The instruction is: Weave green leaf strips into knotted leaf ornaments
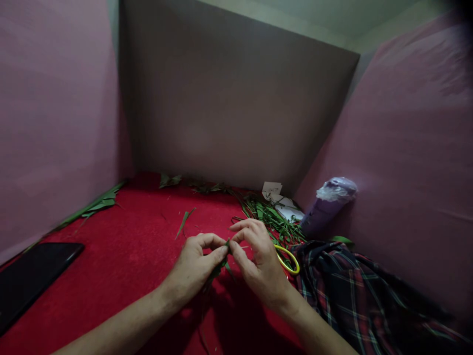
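Note:
Low over a red cloth point(133, 246), my left hand point(195, 261) pinches green leaf strips point(220, 268) between thumb and forefinger. Part of the leaf hangs below the fingers, mostly hidden behind the hand. My right hand point(258, 261) meets the left at the leaf's top end, its thumb and forefinger closed on that tip and its other fingers curled loosely. Just right of my right hand lies a yellow ring-shaped handle point(290, 260), partly hidden by the wrist. A loose leaf piece point(182, 224) rests on the cloth beyond my left hand.
A heap of green leaves and stems point(277, 219) lies at right, beside white paper tags point(288, 207). Behind it leans a purple plastic-wrapped roll point(328, 204). Plaid fabric point(354, 296) is at lower right, a black phone point(37, 276) at left. Pink side walls and a grey back panel enclose the space.

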`<state>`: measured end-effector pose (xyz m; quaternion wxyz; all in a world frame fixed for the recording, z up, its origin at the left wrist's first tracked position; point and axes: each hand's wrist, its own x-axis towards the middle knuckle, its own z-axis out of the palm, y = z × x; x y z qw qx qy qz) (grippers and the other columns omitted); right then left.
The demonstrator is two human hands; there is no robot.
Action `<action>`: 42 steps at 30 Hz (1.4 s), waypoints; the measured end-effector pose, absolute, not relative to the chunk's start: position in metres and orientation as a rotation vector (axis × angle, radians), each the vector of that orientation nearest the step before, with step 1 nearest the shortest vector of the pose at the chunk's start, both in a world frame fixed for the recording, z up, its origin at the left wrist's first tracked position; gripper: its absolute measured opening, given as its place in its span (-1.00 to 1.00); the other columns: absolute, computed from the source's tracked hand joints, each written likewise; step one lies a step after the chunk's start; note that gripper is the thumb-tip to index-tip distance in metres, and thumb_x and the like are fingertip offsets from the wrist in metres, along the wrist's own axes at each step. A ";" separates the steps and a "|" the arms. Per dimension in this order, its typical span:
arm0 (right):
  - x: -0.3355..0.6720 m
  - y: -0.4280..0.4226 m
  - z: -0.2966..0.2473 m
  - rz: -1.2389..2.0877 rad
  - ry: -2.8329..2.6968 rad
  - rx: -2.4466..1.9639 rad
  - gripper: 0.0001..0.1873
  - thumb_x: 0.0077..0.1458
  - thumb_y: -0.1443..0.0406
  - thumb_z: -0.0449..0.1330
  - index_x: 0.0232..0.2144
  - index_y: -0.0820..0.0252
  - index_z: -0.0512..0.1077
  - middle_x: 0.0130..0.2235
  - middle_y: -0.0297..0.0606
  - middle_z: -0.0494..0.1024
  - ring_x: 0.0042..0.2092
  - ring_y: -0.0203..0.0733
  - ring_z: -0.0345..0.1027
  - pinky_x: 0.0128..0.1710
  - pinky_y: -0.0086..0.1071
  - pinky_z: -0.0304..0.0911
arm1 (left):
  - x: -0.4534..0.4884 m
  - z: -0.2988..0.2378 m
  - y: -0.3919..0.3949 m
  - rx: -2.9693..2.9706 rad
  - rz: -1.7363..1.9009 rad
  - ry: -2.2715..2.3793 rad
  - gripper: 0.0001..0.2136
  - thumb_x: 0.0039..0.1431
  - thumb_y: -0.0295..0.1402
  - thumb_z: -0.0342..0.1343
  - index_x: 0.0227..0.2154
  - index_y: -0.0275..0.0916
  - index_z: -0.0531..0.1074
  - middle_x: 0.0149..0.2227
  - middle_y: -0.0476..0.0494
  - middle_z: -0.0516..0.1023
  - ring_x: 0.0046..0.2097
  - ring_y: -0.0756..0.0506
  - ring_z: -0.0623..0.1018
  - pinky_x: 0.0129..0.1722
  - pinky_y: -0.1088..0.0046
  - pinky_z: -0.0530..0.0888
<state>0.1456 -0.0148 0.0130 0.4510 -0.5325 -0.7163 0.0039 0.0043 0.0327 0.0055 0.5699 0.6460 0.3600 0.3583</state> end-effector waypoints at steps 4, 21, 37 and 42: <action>0.146 -0.014 0.014 -0.030 -1.784 -1.305 -0.90 0.07 0.45 0.11 -0.44 0.18 0.33 -0.20 -0.21 0.40 -0.05 -0.13 0.19 -0.02 -0.19 0.09 | 0.004 0.005 0.035 1.466 0.849 0.817 -0.82 -0.02 -0.27 0.15 -0.50 -0.31 0.44 -0.57 0.04 0.34 -0.53 0.06 0.25 -0.56 0.57 0.21; 0.149 -0.010 0.016 0.672 -1.398 -1.195 -0.86 0.05 0.30 0.13 -0.53 0.18 0.36 -0.23 -0.21 0.49 -0.18 -0.15 0.32 -0.11 -0.25 0.18 | 0.003 0.003 0.036 1.472 0.858 0.860 -0.81 -0.02 -0.25 0.14 -0.52 -0.30 0.42 -0.60 0.07 0.31 -0.56 0.06 0.23 -0.58 0.56 0.20; 0.148 -0.007 0.011 0.794 -1.310 -1.135 -0.88 0.00 0.24 0.18 -0.48 0.19 0.41 -0.36 -0.28 0.46 -0.29 -0.22 0.30 -0.21 -0.33 0.21 | 0.004 0.001 0.036 1.474 0.848 0.877 -0.80 -0.03 -0.23 0.14 -0.53 -0.30 0.43 -0.60 0.06 0.32 -0.56 0.06 0.24 -0.58 0.55 0.19; 0.150 -0.004 0.009 0.662 -1.269 -1.209 -0.86 0.02 0.23 0.17 -0.42 0.19 0.43 -0.35 -0.26 0.49 -0.27 -0.19 0.32 -0.19 -0.31 0.21 | 0.005 0.003 0.036 1.468 0.852 0.881 -0.81 -0.05 -0.24 0.15 -0.54 -0.29 0.41 -0.61 0.08 0.31 -0.57 0.05 0.26 -0.55 0.53 0.20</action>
